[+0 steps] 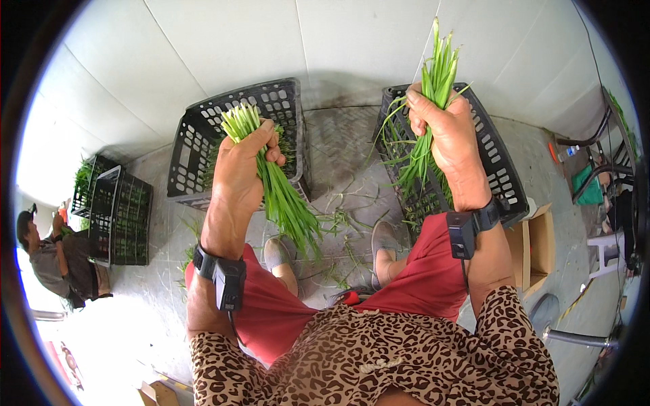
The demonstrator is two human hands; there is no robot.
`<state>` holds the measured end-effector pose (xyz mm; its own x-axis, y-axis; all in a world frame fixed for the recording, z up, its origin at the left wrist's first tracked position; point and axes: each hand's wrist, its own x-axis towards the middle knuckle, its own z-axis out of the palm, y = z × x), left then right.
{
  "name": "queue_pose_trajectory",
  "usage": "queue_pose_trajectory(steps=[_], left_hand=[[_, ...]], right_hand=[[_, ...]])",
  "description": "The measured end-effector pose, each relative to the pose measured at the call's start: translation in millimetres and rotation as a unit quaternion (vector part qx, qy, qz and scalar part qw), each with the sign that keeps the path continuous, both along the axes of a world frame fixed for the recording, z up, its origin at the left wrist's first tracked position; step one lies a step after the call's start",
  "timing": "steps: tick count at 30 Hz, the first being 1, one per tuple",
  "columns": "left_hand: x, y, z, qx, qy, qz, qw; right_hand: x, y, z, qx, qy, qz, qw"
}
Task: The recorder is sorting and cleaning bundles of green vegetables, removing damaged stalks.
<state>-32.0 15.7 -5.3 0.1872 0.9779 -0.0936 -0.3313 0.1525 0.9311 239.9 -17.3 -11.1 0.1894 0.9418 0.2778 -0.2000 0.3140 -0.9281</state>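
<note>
Pale panelled wall (237, 40), grey floor (340, 145)

I wear a wide-sleeved leopard-print top (325, 352) in tan, brown and black, a small cream emblem (380, 366) on its front, with red trousers (271, 294) and grey shoes (384, 235). Black straps (487, 216) circle my forearms near the bare left hand (238, 164) and right hand (449, 132), each bearing a boxy black device (229, 284) with a thin dark cable (234, 323).

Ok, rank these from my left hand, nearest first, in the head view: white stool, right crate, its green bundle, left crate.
1. Green bundle, in the left hand.
2. Left crate, just behind it.
3. Right crate, right of centre.
4. White stool, far right.
</note>
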Motion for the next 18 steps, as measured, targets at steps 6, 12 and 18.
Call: queue_pose_trajectory(steps=[6, 12, 18], left_hand=[[14, -9, 0, 0.005, 0.006, -0.056, 0.998], [34, -15, -6, -0.026, 0.000, -0.096, 0.995], [47, -16, -16, 0.001, -0.001, -0.149, 0.989]], right_hand=[[-16, -6, -3, -0.022, -0.062, 0.036, 0.997], [-39, -18, -1, -0.050, -0.127, 0.123, 0.983], [-44, -18, 0, -0.060, -0.156, 0.129, 0.977]])
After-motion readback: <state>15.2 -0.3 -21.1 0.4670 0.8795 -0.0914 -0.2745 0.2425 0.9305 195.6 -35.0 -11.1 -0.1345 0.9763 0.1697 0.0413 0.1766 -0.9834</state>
